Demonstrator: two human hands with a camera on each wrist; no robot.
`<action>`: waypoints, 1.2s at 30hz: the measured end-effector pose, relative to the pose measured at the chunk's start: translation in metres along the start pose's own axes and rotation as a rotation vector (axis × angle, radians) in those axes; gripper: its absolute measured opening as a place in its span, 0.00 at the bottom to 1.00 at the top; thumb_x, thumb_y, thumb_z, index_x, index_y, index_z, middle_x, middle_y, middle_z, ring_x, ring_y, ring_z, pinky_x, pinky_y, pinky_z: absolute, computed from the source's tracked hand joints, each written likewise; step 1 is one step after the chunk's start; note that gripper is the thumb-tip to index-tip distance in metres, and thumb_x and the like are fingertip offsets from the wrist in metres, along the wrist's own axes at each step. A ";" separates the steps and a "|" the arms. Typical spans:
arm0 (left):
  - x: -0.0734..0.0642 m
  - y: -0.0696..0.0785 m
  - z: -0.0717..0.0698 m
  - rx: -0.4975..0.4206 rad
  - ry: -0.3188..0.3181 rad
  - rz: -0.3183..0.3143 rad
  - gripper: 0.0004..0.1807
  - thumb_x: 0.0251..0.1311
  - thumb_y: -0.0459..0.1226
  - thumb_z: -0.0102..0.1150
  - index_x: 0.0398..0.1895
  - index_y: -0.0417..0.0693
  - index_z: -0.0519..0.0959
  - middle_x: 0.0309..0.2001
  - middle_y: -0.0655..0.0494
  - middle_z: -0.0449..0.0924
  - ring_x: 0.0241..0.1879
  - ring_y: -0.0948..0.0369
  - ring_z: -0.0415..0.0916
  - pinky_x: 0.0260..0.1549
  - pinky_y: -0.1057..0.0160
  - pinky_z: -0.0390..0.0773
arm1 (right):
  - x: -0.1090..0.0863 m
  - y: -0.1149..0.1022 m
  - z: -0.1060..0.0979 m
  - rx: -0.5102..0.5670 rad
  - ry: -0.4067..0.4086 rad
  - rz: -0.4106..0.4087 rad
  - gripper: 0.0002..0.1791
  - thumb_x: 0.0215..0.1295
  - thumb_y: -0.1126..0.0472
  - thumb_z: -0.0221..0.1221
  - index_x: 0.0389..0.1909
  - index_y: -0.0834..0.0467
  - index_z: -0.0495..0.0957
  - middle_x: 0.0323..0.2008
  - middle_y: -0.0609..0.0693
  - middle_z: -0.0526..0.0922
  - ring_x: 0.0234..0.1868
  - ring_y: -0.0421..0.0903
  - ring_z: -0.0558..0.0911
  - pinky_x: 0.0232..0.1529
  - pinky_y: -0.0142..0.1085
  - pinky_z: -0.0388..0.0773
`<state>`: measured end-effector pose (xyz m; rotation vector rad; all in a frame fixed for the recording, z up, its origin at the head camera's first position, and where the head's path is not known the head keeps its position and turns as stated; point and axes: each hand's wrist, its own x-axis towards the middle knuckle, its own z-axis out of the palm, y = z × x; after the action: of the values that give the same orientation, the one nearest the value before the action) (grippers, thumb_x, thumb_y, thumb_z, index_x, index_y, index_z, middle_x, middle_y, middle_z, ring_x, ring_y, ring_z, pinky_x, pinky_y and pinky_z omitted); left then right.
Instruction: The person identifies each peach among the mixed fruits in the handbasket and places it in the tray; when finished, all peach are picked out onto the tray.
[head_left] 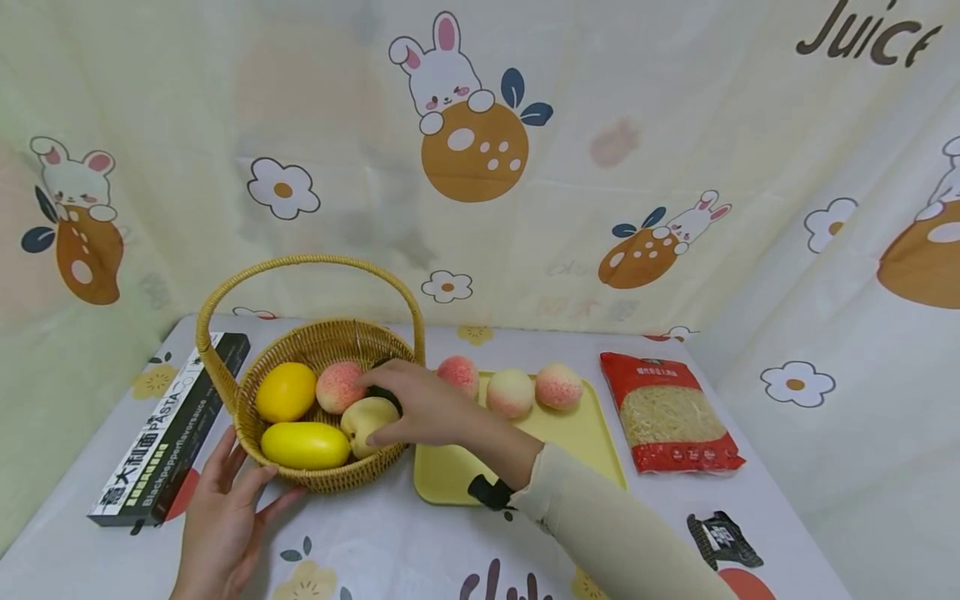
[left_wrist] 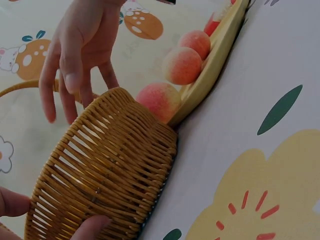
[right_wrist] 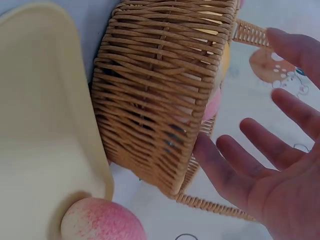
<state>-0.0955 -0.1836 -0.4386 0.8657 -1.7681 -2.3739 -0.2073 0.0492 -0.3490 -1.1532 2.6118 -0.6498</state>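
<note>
Work across this bench (head_left: 405,542) looks partway along to me, though I can't tell whether fruit is going in or coming out. The wicker basket (head_left: 322,482) stands toward the far-left corner; just right of it, nearer the middle of the far edge, is the yellow tray (head_left: 555,437). A pasta box (head_left: 168,433) runs beside the left edge, and a red noodle bag (head_left: 671,410) lies near the right. No hand is on either.

The person's left grip (head_left: 225,517) has thumb and fingers spread against the basket's near-left side; the right grip (head_left: 423,404) hangs loosely open over it. Four fruits show inside: a long yellow fruit (head_left: 305,446), an orange-yellow fruit (head_left: 286,392), a pale fruit (head_left: 369,422) and a pink peach (head_left: 341,387). Three tray peaches (head_left: 511,394) remain along the tray's far side. A small black packet (head_left: 723,537) lies toward the near end of the right edge.

The head view lays out the basket's contents, which the wrist views mostly hide behind wicker. The right wrist view shows that palm holding nothing; from the head it's turned away.
</note>
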 end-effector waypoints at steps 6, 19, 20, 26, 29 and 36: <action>0.000 0.000 -0.001 -0.004 -0.006 0.002 0.49 0.74 0.28 0.50 0.85 0.82 0.43 0.88 0.59 0.38 0.80 0.47 0.57 0.49 0.50 0.91 | 0.014 -0.008 0.004 -0.060 -0.067 0.029 0.37 0.60 0.49 0.75 0.70 0.49 0.76 0.66 0.51 0.79 0.62 0.45 0.76 0.61 0.32 0.80; 0.001 0.000 -0.002 -0.003 -0.014 -0.005 0.49 0.75 0.28 0.49 0.85 0.82 0.42 0.88 0.61 0.37 0.81 0.48 0.56 0.50 0.50 0.91 | 0.037 -0.013 0.015 -0.136 -0.208 0.078 0.35 0.60 0.51 0.74 0.69 0.46 0.77 0.69 0.49 0.78 0.67 0.49 0.73 0.66 0.37 0.76; 0.001 0.000 -0.002 -0.004 -0.015 -0.006 0.49 0.75 0.29 0.50 0.85 0.82 0.42 0.88 0.60 0.37 0.80 0.48 0.56 0.50 0.50 0.91 | 0.039 -0.013 0.016 -0.152 -0.215 0.075 0.34 0.60 0.51 0.75 0.69 0.46 0.78 0.68 0.49 0.78 0.68 0.50 0.73 0.67 0.38 0.76; 0.001 -0.001 -0.002 -0.002 -0.014 -0.008 0.49 0.75 0.29 0.50 0.85 0.83 0.42 0.88 0.60 0.37 0.80 0.48 0.57 0.50 0.51 0.90 | 0.045 -0.009 0.024 -0.226 -0.228 0.047 0.31 0.59 0.52 0.75 0.65 0.47 0.82 0.62 0.45 0.83 0.62 0.46 0.74 0.64 0.39 0.72; 0.001 -0.001 -0.002 -0.002 -0.015 -0.012 0.49 0.75 0.29 0.50 0.85 0.84 0.42 0.88 0.61 0.38 0.79 0.49 0.58 0.49 0.51 0.91 | 0.047 -0.008 0.028 -0.237 -0.227 0.049 0.29 0.59 0.53 0.74 0.63 0.46 0.83 0.61 0.45 0.82 0.58 0.45 0.72 0.56 0.35 0.71; 0.001 -0.002 -0.003 -0.011 -0.022 -0.006 0.49 0.75 0.29 0.50 0.85 0.83 0.42 0.88 0.62 0.38 0.80 0.49 0.56 0.49 0.51 0.91 | 0.051 -0.007 0.038 -0.285 -0.213 0.024 0.28 0.59 0.55 0.74 0.62 0.44 0.84 0.59 0.45 0.84 0.59 0.45 0.72 0.52 0.33 0.68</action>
<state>-0.0944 -0.1858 -0.4411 0.8481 -1.7612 -2.4035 -0.2231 -0.0043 -0.3804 -1.1905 2.5837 -0.1404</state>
